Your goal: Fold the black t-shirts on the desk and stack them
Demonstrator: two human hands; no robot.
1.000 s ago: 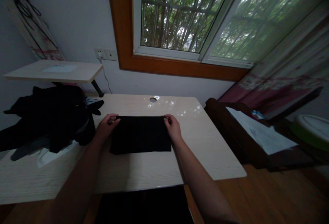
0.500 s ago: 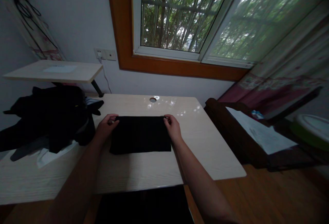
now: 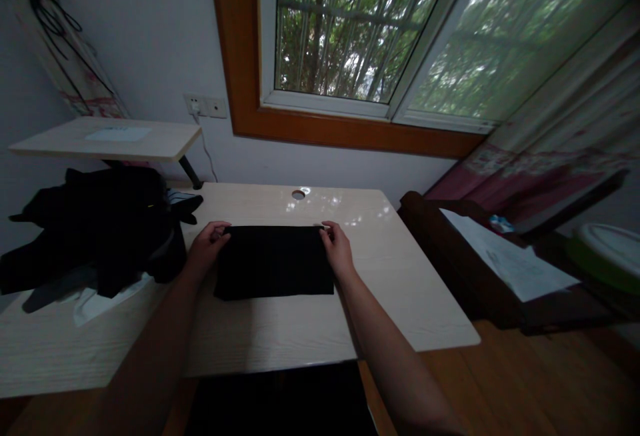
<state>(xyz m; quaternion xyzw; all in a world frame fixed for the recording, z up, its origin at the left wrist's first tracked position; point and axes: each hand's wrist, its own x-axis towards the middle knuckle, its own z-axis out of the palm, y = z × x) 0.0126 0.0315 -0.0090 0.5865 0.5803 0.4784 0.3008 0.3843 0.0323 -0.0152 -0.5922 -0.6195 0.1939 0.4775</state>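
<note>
Folded black cloth [image 3: 275, 266] lies flat on the pale desk [image 3: 400, 276], a rough rectangle with its long axis running left to right, one long edge toward the window [image 3: 345, 36] and the other toward the person; the near left corner bulges slightly. At its far left corner the left hand [image 3: 204, 249] is partly curled, thumb and fingers a little apart, fingertips touching the fabric. Opposite, the right hand [image 3: 340, 249] bends likewise at the far right corner, thumb on the cloth and fingers by the edge; whether either one truly pinches the material I cannot tell. A heap of dark clothes [image 3: 110, 229] crowds the desk just left of the left hand, with a white piece [image 3: 110, 303] showing beneath it and a raised shelf [image 3: 165, 146] above its back part. Beyond the cloth, near the desk's rear edge, is a round hole [image 3: 299, 195]. Farther right, apart from the desk, a white sheet [image 3: 505, 256] rests on dark brown furniture [image 3: 465, 286].
</note>
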